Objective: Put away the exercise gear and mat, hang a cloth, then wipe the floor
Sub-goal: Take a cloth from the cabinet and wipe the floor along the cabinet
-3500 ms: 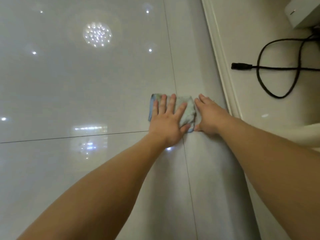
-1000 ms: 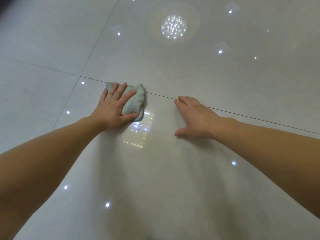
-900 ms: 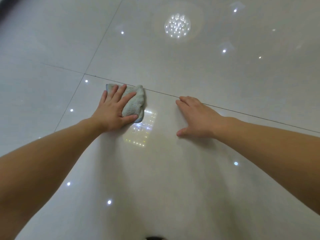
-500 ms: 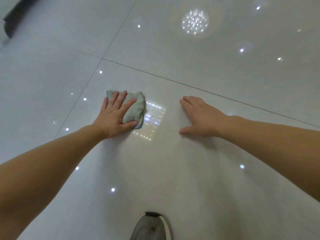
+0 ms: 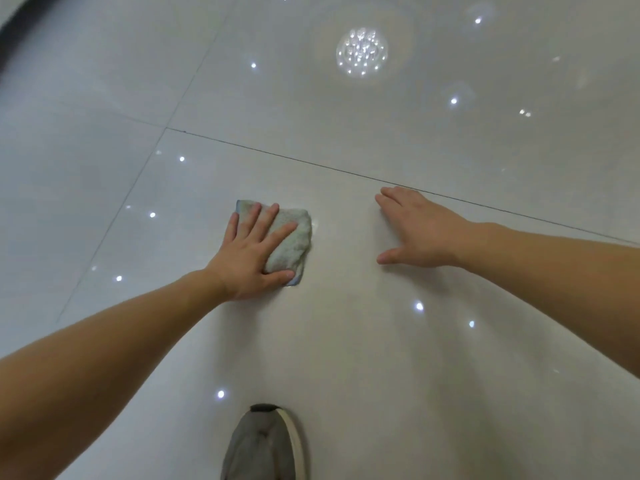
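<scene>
The glossy pale tiled floor filled the view, crossed by a dark grout line and dotted with the glare of a ceiling light, so streaks would probably have shown best against those reflections. A grey shoe stood on the tile at the near edge, well apart from both hands. The right hand lay flat and open on the bare tile just short of the grout line, holding nothing and apparently taking the person's weight as a brace. The left hand was spread open on the small folded greenish cloth, fingers straight across its top and the thumb laid along its near edge, pressing it to the floor rather than gripping it. Wiping seemed to be the step in hand. To do it well, the palm likely needed to keep even pressure so the folded pad stayed flat and did not bunch, with overlapping strokes worked away from the shoe.
</scene>
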A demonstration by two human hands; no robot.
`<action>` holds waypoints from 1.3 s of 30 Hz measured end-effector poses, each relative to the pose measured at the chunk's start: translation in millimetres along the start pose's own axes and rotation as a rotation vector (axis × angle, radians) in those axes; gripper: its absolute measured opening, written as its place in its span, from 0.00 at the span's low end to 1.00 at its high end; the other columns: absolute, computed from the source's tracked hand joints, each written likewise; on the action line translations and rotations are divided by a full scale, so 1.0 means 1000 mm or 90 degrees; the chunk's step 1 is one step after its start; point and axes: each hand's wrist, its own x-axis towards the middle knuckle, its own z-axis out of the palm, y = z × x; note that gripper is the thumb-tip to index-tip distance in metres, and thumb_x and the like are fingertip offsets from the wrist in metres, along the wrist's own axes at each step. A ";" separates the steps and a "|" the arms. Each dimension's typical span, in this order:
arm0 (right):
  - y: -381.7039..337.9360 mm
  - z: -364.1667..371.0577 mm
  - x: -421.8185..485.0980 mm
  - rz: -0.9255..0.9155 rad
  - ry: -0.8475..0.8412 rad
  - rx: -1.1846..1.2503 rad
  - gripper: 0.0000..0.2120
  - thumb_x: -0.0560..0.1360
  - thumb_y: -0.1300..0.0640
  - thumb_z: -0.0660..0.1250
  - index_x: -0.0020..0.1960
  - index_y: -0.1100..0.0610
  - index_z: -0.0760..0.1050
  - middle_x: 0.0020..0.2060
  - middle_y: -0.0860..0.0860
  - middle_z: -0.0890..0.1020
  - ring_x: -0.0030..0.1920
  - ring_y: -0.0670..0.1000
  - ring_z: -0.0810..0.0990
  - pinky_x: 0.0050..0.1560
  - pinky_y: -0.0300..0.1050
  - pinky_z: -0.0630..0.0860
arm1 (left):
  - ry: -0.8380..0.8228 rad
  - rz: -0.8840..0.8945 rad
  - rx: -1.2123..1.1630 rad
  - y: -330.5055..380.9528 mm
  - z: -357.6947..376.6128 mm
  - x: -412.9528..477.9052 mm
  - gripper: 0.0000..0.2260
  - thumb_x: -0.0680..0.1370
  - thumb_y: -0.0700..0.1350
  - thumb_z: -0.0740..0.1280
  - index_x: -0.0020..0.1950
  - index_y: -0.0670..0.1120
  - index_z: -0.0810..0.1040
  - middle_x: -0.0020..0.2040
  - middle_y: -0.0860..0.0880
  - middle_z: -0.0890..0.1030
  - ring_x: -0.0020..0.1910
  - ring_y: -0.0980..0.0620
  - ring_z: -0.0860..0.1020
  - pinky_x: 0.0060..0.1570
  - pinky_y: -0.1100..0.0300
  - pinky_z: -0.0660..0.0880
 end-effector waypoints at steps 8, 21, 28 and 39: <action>0.053 0.012 -0.074 0.076 -0.012 -0.012 0.51 0.71 0.37 0.69 0.79 0.57 0.44 0.79 0.53 0.47 0.78 0.53 0.46 0.76 0.45 0.48 | -0.005 0.056 0.032 0.091 0.013 0.020 0.40 0.71 0.74 0.51 0.80 0.61 0.46 0.81 0.48 0.40 0.78 0.45 0.35 0.71 0.47 0.27; 0.119 0.036 -0.182 0.242 -0.017 0.034 0.53 0.69 0.38 0.72 0.79 0.57 0.44 0.79 0.54 0.47 0.78 0.53 0.46 0.77 0.47 0.51 | -0.018 0.160 0.050 0.264 0.031 0.049 0.39 0.72 0.73 0.50 0.79 0.62 0.43 0.81 0.47 0.40 0.78 0.41 0.36 0.73 0.38 0.34; 0.139 0.050 -0.231 0.321 -0.026 0.051 0.55 0.68 0.39 0.74 0.79 0.58 0.44 0.79 0.55 0.48 0.78 0.55 0.47 0.77 0.47 0.50 | -0.039 0.215 0.062 0.339 0.038 0.063 0.39 0.75 0.72 0.52 0.79 0.61 0.40 0.81 0.46 0.38 0.78 0.40 0.35 0.72 0.36 0.32; 0.132 0.081 -0.269 0.437 -0.069 0.093 0.54 0.69 0.40 0.72 0.79 0.57 0.41 0.79 0.56 0.44 0.78 0.57 0.46 0.76 0.47 0.50 | -0.038 0.252 0.045 0.400 0.046 0.073 0.39 0.75 0.72 0.52 0.80 0.59 0.40 0.80 0.45 0.36 0.77 0.39 0.33 0.72 0.37 0.32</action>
